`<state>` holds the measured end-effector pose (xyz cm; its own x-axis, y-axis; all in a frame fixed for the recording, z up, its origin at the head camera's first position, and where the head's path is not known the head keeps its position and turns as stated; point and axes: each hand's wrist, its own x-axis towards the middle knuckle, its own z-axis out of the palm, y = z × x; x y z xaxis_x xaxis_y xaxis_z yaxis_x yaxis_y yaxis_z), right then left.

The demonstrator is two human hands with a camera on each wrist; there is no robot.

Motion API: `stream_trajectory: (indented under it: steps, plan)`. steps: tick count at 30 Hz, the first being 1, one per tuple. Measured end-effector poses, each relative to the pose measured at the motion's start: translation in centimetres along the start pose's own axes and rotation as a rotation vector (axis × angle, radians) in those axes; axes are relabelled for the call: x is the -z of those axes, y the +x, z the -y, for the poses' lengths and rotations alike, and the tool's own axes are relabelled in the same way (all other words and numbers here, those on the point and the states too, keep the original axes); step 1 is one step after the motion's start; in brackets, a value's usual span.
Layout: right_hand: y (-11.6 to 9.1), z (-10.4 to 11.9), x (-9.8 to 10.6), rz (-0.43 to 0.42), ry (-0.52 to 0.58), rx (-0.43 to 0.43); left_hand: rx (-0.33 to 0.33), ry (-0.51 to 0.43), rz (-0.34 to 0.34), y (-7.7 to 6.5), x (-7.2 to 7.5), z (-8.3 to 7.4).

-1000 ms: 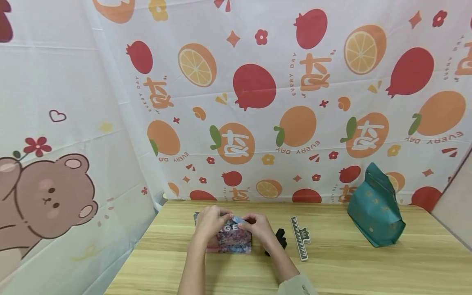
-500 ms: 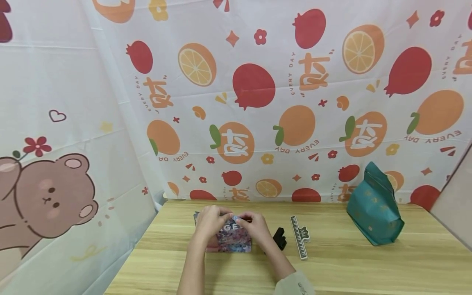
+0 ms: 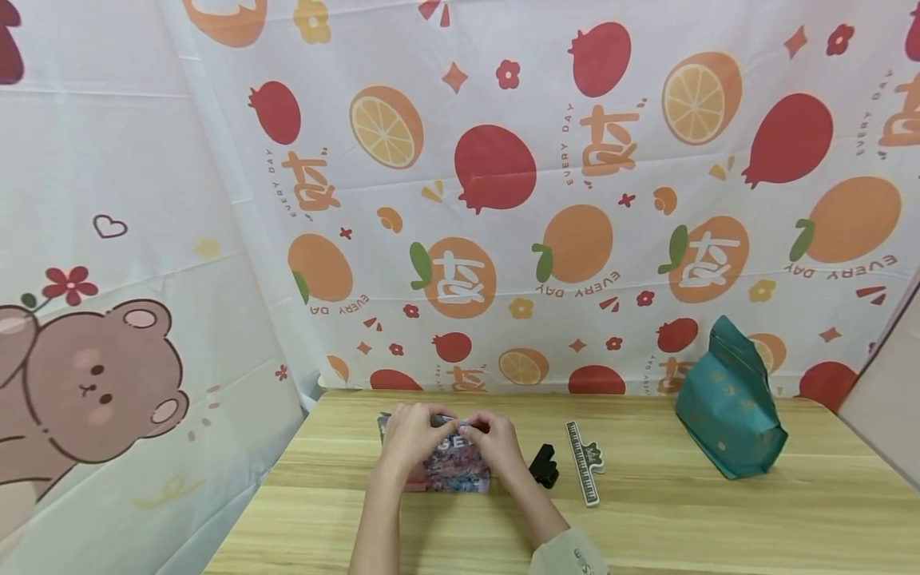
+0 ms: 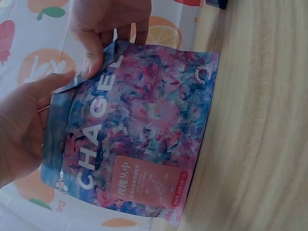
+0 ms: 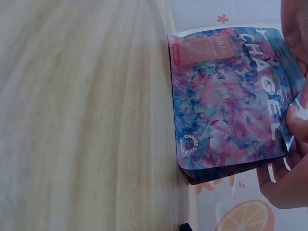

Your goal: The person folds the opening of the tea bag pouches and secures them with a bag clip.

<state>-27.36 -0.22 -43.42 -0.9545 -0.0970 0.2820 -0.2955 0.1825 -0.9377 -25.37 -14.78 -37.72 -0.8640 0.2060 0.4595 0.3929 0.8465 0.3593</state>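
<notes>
Left hand (image 3: 414, 438) and right hand (image 3: 496, 441) pinch the bag (image 4: 149, 115) at its 11 and 1 o'clock; I'd crease the fold (image 4: 107, 61) evenly, base flat on worktop (image 3: 647, 527).

Light wood-grain tabletop (image 3: 683, 519), lightly creased white sheet (image 3: 402, 48) behind it printed with oranges (image 3: 577, 243), red fruits (image 3: 496, 168) and small flowers (image 3: 508, 74), paler sheet (image 3: 144, 160) at left with a brown bear (image 3: 101, 383), plain pale surface (image 3: 898, 383) at far right, soft light
</notes>
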Motion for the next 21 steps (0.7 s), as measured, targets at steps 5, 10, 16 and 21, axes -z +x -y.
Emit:
stream_trajectory:
  steps: [5, 10, 16, 21]
  plan:
    - [0.0, 0.0, 0.2, 0.009, 0.011, -0.006, -0.038, 0.044, -0.069, -0.1, -0.6, 0.1]
    - [0.0, 0.5, 0.5, 0.049, 0.035, -0.025, -0.057, 0.078, -0.116, -0.1, -1.2, 0.1]
    - [0.1, 0.9, 1.0, 0.091, 0.075, -0.036, -0.066, 0.103, -0.100, 0.0, -1.3, -0.2]
    - [0.1, 1.0, 1.4, 0.140, 0.084, -0.027, -0.060, 0.101, -0.083, -0.1, -1.3, -0.2]
